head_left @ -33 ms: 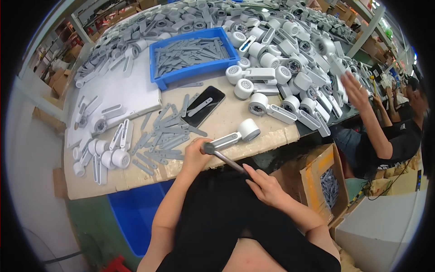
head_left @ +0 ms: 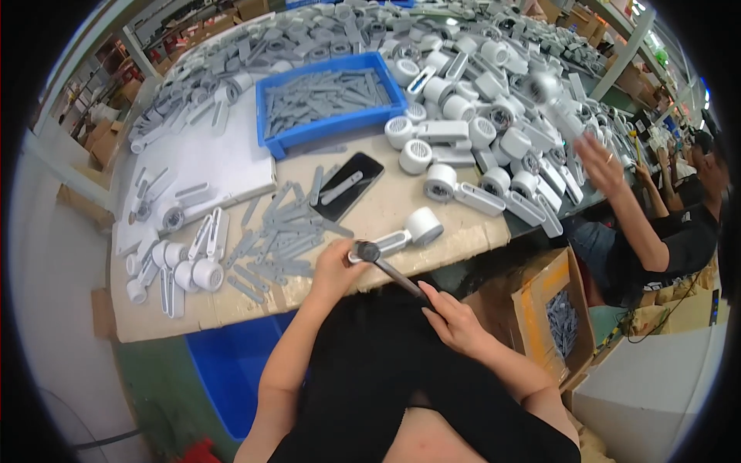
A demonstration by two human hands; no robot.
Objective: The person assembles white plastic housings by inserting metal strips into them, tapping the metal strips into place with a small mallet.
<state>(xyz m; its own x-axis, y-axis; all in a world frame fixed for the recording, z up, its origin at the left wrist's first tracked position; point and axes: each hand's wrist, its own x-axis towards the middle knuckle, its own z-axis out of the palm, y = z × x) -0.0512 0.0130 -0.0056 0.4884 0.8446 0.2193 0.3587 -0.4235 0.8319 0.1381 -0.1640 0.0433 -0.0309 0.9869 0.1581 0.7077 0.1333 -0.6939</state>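
Observation:
My left hand [head_left: 333, 272] is closed on the end of a white handheld fan's [head_left: 424, 226] handle at the table's front edge. The fan's round head points right and lies on the cardboard table cover. My right hand [head_left: 455, 318] grips a hammer [head_left: 399, 278] by its dark handle. Its round head is over the fan's handle, close to my left fingers; whether they touch I cannot tell. Beside my left hand spread loose grey flat strips [head_left: 289, 231]. A phone [head_left: 349, 189] with one strip on it lies behind them.
A blue tray [head_left: 332, 133] full of grey strips stands at the back. Many white fans [head_left: 455, 104] are heaped behind and to its right, with a few [head_left: 197, 270] at left. On the right, a co-worker's raised hand [head_left: 602, 166] is near a blurred fan. Below is a cardboard box [head_left: 540, 312].
The hammer head has shifted slightly to the right over the fan's handle. My left hand still holds the fan. The co-worker's hand has moved slightly left and down.

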